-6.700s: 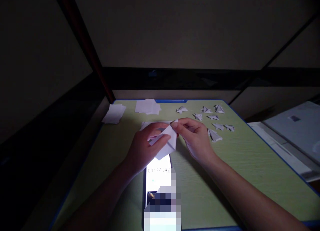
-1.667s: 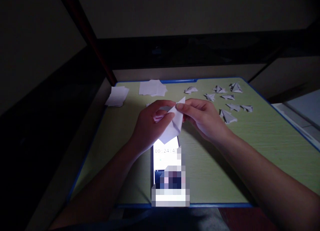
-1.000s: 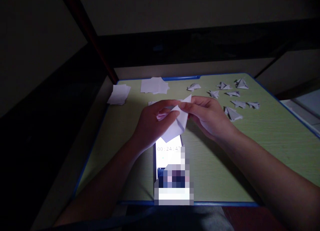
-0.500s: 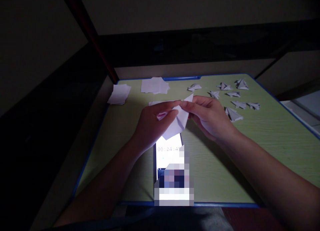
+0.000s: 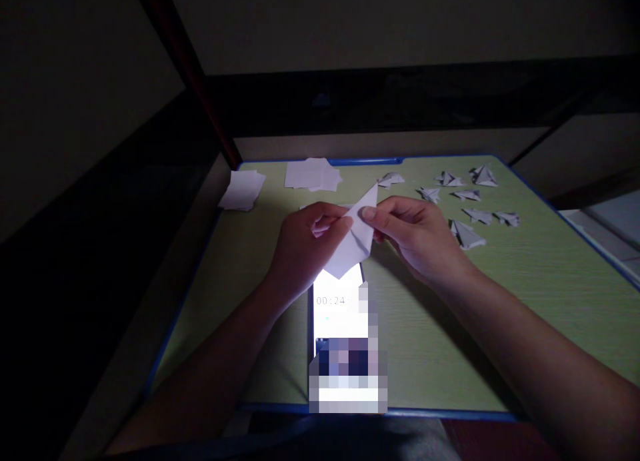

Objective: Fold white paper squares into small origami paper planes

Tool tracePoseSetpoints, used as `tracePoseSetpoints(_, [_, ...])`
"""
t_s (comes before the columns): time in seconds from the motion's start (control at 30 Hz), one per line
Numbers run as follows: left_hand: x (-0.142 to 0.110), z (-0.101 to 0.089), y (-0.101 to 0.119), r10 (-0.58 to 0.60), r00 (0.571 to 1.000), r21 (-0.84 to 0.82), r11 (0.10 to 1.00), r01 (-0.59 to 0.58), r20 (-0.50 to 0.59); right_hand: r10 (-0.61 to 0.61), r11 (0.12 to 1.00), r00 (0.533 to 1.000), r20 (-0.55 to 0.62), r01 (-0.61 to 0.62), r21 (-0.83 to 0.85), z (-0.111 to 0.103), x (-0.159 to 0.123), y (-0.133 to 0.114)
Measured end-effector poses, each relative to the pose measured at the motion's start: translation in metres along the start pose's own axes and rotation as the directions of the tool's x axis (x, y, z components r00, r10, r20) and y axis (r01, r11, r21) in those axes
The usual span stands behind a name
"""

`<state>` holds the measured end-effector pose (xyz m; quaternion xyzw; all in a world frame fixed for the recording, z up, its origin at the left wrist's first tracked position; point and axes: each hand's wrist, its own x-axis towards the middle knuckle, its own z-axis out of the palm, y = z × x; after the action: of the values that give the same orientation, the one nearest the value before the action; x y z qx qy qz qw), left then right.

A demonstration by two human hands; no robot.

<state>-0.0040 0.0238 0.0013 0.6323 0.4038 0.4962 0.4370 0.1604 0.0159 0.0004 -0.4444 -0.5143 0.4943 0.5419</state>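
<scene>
A white sheet of paper (image 5: pixel 356 243), folded to a point at its top, is held up between both hands above the table. My left hand (image 5: pixel 309 244) pinches its left edge, thumb in front. At the right edge my right hand (image 5: pixel 417 238) grips it, with the thumb pressed on the near face and the other fingers partly hidden behind. Below the paper lies a lit phone (image 5: pixel 333 314) showing a running timer; its lower part is blurred out.
Two stacks of white paper, one at the far left (image 5: pixel 243 189) and one further along the back (image 5: pixel 305 173), lie on the green table (image 5: pixel 440 354). Several small folded paper pieces (image 5: pixel 467 234) are spread at the back right. A blue rim edges the table.
The paper's tip has shifted slightly left and its upper part stands steeper. My right thumb has moved a little down along the paper's edge. The view has tilted slightly.
</scene>
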Motion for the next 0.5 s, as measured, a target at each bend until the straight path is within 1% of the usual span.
tracePoseSetpoints(0.13, [0.0019,-0.002,-0.0006,-0.023,0.999,-0.053,0.998,0.025,0.032,0.009,1.0,1.0,-0.006,-0.009,-0.023,0.0005,-0.001,0.0006])
tracePoseSetpoints(0.27, [0.0043,-0.0049,-0.0042,-0.049,0.999,-0.051,0.998,0.048,-0.012,0.013,0.998,1.0,0.024,-0.011,-0.059,0.0006,-0.0023,-0.0001])
tracePoseSetpoints(0.37, [0.0056,-0.0059,-0.006,-0.067,0.997,-0.077,0.995,0.064,-0.046,0.037,0.998,0.998,0.045,-0.034,-0.053,0.0007,-0.0022,-0.001])
tracePoseSetpoints(0.4, [0.0057,-0.0061,-0.0059,-0.071,0.997,-0.097,0.993,0.067,-0.041,0.041,0.998,0.998,0.044,-0.039,-0.049,0.0006,-0.0021,-0.0012])
tracePoseSetpoints(0.5, [0.0058,-0.0086,-0.0041,-0.091,0.996,-0.137,0.986,0.093,0.019,0.054,0.998,0.997,0.058,-0.051,-0.042,-0.0002,-0.0019,-0.0014])
